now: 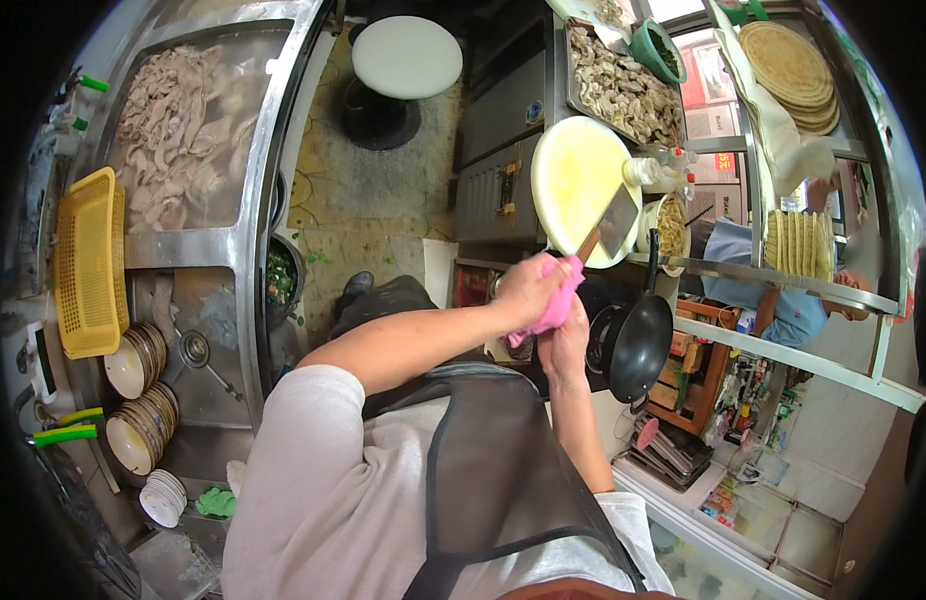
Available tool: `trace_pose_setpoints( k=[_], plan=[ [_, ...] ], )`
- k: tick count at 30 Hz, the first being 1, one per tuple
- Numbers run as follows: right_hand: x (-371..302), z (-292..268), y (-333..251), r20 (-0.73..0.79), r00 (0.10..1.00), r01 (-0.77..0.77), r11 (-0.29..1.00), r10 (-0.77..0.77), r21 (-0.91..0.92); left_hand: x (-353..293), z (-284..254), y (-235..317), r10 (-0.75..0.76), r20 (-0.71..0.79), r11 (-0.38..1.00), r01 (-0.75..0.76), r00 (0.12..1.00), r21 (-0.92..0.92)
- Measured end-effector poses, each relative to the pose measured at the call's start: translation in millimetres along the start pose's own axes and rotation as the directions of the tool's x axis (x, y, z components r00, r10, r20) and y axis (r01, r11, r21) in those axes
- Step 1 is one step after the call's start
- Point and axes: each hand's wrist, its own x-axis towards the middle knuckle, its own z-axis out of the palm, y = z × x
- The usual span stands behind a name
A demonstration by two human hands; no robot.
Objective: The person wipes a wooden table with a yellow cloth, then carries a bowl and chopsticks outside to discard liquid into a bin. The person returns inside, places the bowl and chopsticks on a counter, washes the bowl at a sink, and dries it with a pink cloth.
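A crumpled pink cloth (555, 304) is bunched between my two hands, just off the near edge of a round cutting board (573, 165). My left hand (526, 292) is closed on the cloth from the left. Close below it, my right hand (565, 338) grips the cloth's lower side, its fingers mostly covered. On the board's near right edge lies a cleaver (617, 222) with a wide dark blade. Its brown handle points toward my hands and meets the cloth's top; whether any finger touches it I cannot tell.
A black wok (638, 348) is right of my hands. Beyond the board sit a tray of sliced meat (623, 85) and a green bowl (659, 50). Flatbreads (789, 70) are shelved right. At left are a meat-filled sink (208, 130), a yellow basket (88, 265) and stacked bowls (133, 440).
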Motion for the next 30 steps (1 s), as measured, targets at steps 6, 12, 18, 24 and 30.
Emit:
trace_pose_setpoints(
  k=[6,12,18,24,30],
  plan=[
    [23,21,26,0.333,0.931,0.322,0.763,-0.148,-0.561,9,-46,-9,-0.147,-0.205,0.957,0.086,0.968,-0.278],
    [42,13,30,0.411,0.911,0.246,0.817,-0.012,-0.521,-15,-30,-14,-0.141,-0.253,0.931,0.041,0.957,-0.362],
    [12,1,1,0.594,0.791,0.609,0.283,-0.147,-0.741,5,-53,-12,-0.209,-0.014,0.851,0.175,0.978,-0.496],
    [-16,-49,3,0.341,0.889,0.459,0.613,-0.307,-0.643,-11,2,-13,-0.519,0.449,0.738,0.646,0.727,-0.194],
    [-70,-156,49,-0.258,0.915,0.083,0.772,-0.309,-0.631,-14,56,-28,-0.775,0.532,0.621,0.570,0.341,0.538]
  ],
)
